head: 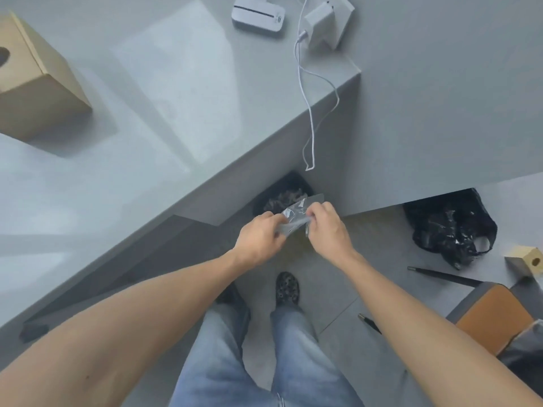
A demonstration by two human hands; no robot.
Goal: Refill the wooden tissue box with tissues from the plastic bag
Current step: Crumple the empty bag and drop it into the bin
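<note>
The wooden tissue box (35, 83) stands on the grey table (164, 118) at the far left, with a round hole in its top face. Off the table's edge, both my hands hold a crumpled clear plastic bag (295, 215) between them. My left hand (260, 235) pinches its left end and my right hand (326, 227) pinches its right end. The bag looks flat and I see no tissues in it. It hangs just above a black-lined waste bin (283, 192) that sits under the table's corner.
A white device (258, 14), a white adapter block (326, 23) and a dangling white cable (308, 118) lie near the table's far corner. On the floor at right are a black plastic bag (449, 227), a small wooden block (526, 261), dark rods (443, 276) and a chair (493, 315).
</note>
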